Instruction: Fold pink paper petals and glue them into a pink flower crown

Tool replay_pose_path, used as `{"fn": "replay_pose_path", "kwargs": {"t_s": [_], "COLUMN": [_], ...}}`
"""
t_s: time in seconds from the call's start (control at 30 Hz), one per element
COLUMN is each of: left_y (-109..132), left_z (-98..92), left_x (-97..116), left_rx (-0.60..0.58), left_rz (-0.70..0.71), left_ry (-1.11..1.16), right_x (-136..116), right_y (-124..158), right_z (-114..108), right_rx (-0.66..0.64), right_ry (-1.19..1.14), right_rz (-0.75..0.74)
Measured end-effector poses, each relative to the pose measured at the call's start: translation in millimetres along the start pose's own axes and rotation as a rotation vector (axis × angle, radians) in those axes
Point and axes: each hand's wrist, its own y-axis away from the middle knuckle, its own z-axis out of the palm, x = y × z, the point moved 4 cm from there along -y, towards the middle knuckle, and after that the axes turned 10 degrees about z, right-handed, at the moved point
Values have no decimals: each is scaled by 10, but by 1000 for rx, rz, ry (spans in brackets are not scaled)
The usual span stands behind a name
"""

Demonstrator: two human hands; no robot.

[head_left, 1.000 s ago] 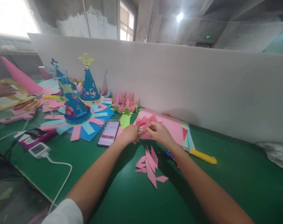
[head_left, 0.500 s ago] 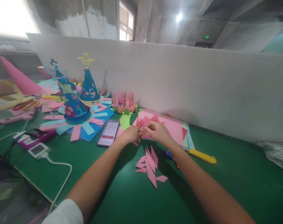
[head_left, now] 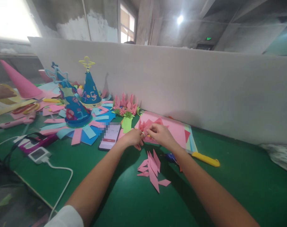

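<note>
My left hand (head_left: 134,138) and my right hand (head_left: 158,132) meet above the pink sheets, fingers closed on a folded pink paper flower (head_left: 143,125). My left fingers pinch its lower end, and a little yellow shows between the hands. The right thumb and forefinger pinch a petal on its near side. Behind the fingers, pointed pink paper (head_left: 159,121) lies on a stack of coloured sheets (head_left: 176,127). Several folded pink paper pieces (head_left: 153,167) lie on the table nearer to me. Finished pink paper flowers with green leaves (head_left: 126,105) stand behind my left hand.
A phone (head_left: 110,136) lies left of my hands. To the right are a yellow-handled cutter (head_left: 206,159) and a dark blue tool (head_left: 171,157). Blue cone hats (head_left: 77,108), a power strip (head_left: 37,142) and a white cable (head_left: 71,176) occupy the left. Another person's hand (head_left: 2,92) is at far left.
The view has tilted up slightly. Both hands keep their pinch on the pink flower, with only slight finger movement. The other person's hand has shifted a little.
</note>
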Motion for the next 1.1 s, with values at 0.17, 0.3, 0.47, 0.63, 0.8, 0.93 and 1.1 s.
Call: {"fn": "replay_pose_path", "kwargs": {"t_s": [0.17, 0.3, 0.47, 0.63, 0.8, 0.93, 1.1], "left_y": [53, 40, 8, 23, 33, 23, -18], "left_z": [-14, -22, 8, 20, 22, 20, 23], "left_x": [66, 73, 62, 68, 86, 93, 48], "left_rx": [14, 53, 46, 43, 38, 30, 39], "left_rz": [-26, -15, 15, 37, 39, 51, 51], "left_ry": [13, 26, 17, -31, -59, -127, -202], "right_x": [-15, -25, -43, -88, -100, -63, -23], "right_y": [4, 8, 1, 23, 42, 20, -6], "right_z": [26, 15, -19, -24, 0, 28, 76], "right_rx": [-20, -7, 25, 36, 25, 24, 26], "right_ry": [-14, -15, 13, 36, 35, -8, -26], "right_rz": [4, 23, 53, 63, 77, 113, 112]}}
